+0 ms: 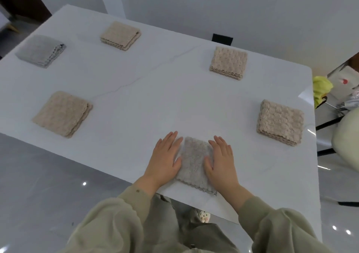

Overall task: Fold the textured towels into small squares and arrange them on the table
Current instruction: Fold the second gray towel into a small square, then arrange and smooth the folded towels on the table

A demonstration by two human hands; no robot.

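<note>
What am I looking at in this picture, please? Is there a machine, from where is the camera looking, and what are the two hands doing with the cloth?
No machine here: a person wears a camera on the head, so this one picture looks down at their own hands. The left hand and right hand lie flat, fingers straight, on the sides of a folded greyish towel at the near edge of the white table. They press it; nothing is gripped. Five other folded towels lie apart: a grey towel at far left and four beige towels.
</note>
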